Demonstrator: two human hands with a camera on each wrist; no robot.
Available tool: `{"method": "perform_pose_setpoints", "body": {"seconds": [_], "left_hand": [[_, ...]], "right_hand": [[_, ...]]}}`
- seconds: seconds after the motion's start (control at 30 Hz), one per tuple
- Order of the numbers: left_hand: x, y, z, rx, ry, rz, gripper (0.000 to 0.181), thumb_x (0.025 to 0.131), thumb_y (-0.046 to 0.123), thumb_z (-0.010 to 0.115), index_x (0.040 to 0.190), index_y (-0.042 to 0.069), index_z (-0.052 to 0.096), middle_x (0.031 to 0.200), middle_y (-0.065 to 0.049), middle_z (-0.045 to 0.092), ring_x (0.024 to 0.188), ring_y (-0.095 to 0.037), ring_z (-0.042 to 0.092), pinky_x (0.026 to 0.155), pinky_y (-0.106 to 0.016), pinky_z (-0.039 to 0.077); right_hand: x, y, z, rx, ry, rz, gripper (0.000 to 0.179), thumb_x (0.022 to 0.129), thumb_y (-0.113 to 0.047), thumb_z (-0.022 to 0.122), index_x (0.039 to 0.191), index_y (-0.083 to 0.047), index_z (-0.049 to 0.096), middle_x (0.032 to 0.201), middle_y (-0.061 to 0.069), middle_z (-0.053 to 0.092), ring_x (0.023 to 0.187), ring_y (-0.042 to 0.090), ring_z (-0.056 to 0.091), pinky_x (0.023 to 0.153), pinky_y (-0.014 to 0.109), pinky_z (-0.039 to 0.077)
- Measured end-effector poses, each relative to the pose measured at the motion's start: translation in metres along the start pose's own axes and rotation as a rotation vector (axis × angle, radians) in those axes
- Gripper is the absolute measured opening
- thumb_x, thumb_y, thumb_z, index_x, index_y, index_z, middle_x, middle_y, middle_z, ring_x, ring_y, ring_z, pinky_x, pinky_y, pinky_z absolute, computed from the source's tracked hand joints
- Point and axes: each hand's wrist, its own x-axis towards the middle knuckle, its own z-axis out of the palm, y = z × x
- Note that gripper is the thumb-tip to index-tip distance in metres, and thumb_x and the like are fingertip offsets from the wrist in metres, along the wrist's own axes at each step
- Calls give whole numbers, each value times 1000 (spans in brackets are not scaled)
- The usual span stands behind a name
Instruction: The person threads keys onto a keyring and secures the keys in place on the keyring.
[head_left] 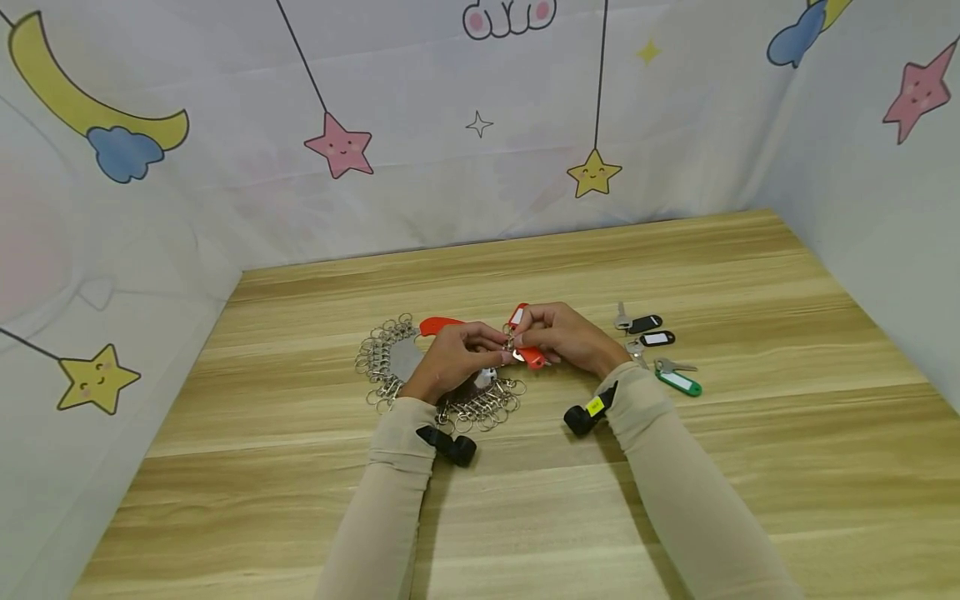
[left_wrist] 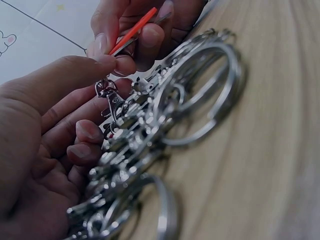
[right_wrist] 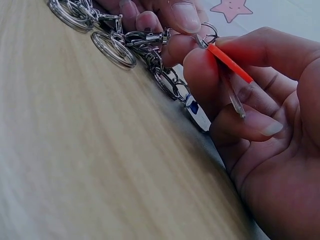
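My left hand [head_left: 461,358] pinches a small metal key ring [right_wrist: 210,32] between thumb and finger, and a swivel clasp [left_wrist: 106,89] hangs just below. Close beside it, my right hand [head_left: 566,333] pinches a red key tag [head_left: 531,357] with a key [right_wrist: 232,95] lying along it. Fingertips cover the spot where ring and tag meet, so whether they are joined cannot be seen. Under the left hand lies a grey metal plate [head_left: 402,360] edged with many clasps and split rings [head_left: 483,408]. A second red tag [head_left: 517,314] lies just behind the fingers.
To the right on the wooden table [head_left: 525,517] lie keys with a black tag [head_left: 645,323], another black tag [head_left: 658,338] and a green tag [head_left: 678,382]. A red handle-like piece [head_left: 438,325] shows behind the left hand. Printed cloth walls [head_left: 420,208] enclose the table's back and sides.
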Motion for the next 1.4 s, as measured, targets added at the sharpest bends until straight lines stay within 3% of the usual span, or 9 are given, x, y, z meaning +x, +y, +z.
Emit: {"method": "perform_pose_setpoints", "body": {"seconds": [0.17, 0.53, 1.4], "left_hand": [[-1, 0, 1, -40, -12, 4, 30, 89, 18, 81, 116, 13, 72, 97, -6, 74, 91, -23, 70, 84, -38, 52], [-2, 1, -1, 5, -2, 3, 26, 89, 26, 81, 111, 16, 75, 96, -3, 74, 90, -22, 69, 84, -39, 52], [-1, 0, -1, 2, -14, 6, 24, 89, 25, 81, 111, 15, 75, 94, -4, 74, 89, -23, 69, 81, -39, 52]], "right_hand": [[0, 2, 0, -2, 6, 14, 9, 97, -4, 65, 99, 5, 65, 70, 9, 60, 46, 14, 40, 45, 25, 36], [0, 0, 1, 12, 15, 8, 6, 95, -2, 66, 97, 4, 66, 66, 8, 58, 45, 14, 38, 44, 24, 34], [1, 1, -1, -2, 8, 9, 11, 96, -7, 67, 96, 4, 65, 75, 13, 61, 45, 14, 39, 44, 26, 36]]}}
